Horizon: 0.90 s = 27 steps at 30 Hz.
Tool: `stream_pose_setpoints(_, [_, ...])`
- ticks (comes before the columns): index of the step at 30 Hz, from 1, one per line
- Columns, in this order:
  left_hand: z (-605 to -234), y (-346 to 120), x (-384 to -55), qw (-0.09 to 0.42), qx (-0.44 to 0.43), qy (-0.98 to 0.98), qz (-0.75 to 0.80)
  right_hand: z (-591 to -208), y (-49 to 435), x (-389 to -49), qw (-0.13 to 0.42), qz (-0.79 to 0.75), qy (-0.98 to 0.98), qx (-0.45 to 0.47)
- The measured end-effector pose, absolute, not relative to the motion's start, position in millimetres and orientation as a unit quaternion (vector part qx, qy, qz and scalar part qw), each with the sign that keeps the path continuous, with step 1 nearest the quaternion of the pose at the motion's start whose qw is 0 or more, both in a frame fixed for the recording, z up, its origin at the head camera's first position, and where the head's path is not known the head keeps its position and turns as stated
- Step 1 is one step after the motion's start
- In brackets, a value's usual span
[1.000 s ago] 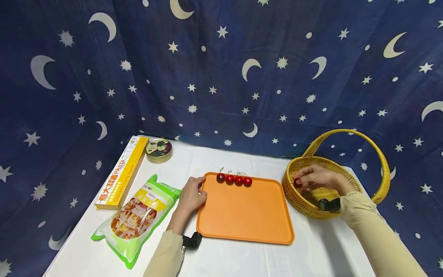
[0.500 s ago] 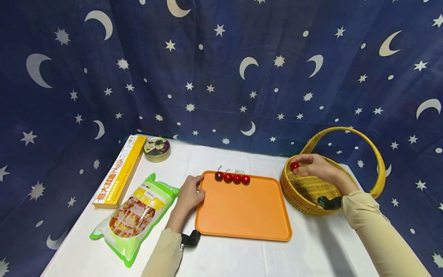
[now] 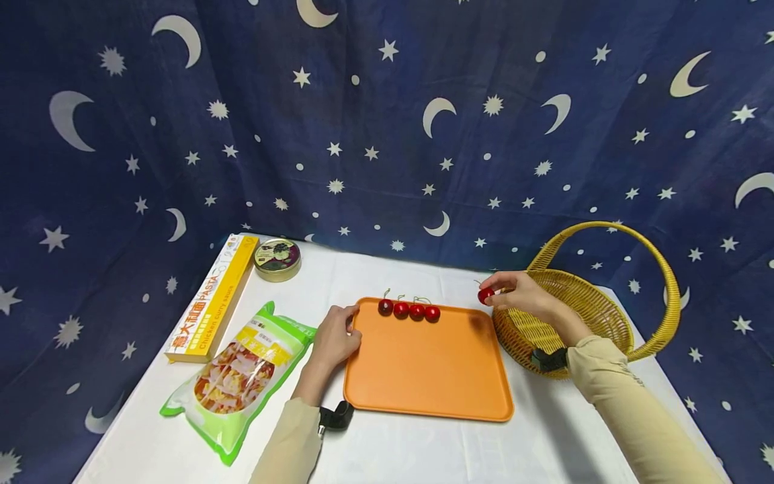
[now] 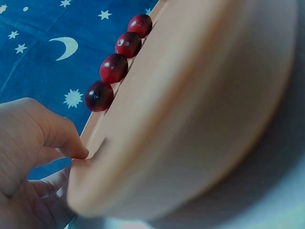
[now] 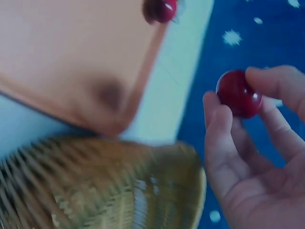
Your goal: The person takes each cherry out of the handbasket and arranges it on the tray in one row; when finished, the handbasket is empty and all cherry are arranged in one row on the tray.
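Observation:
My right hand (image 3: 521, 296) pinches a red cherry (image 5: 238, 94) between thumb and fingertips, held up over the left edge of the wicker basket (image 3: 623, 323), by the tray's far right corner. A thin stem rises from this cherry. At the left, my left hand (image 3: 334, 339) grips the far left corner of the orange tray (image 3: 429, 370), with a fingertip over the rim in the left wrist view. Several red cherries (image 3: 401, 310) with stems stand in a row along the tray's far rim. A dark shadow falls on the tray's right corner.
Left of the tray lies a green food bag (image 3: 238, 383). A yellow and white pasta box (image 3: 211, 302) and a round tin (image 3: 277, 259) stand behind it. The basket's tall handle (image 3: 665, 289) arches up at the right. A starry blue cloth (image 3: 387, 134) hangs behind the table.
My right hand has lifted the cherry out of the basket and carried it left to the tray's far right corner. The left hand has kept its grip on the tray.

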<state>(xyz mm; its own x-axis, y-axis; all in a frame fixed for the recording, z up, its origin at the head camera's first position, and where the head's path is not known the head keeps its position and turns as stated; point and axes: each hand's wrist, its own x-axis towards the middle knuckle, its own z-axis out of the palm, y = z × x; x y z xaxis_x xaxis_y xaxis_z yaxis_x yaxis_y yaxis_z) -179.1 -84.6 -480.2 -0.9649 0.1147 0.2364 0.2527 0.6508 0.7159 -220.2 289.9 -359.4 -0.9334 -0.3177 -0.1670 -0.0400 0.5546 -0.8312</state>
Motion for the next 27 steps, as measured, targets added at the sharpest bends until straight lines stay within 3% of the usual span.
stream_pose_setpoints(10, [-481, -85, -179, 0.094, -0.102, -0.906, -0.401, -403, 243, -229, 0.054, -0.399, 0.908, -0.119])
stream_pose_setpoints(21, [-481, -84, -180, 0.095, -0.098, -0.907, -0.398, -426, 226, -229, 0.083, -0.384, 0.917, -0.066])
stream_pose_setpoints(27, [-480, -84, -179, 0.092, -0.096, -0.907, -0.401, -434, 221, -228, 0.065, -0.385, 0.919, -0.053])
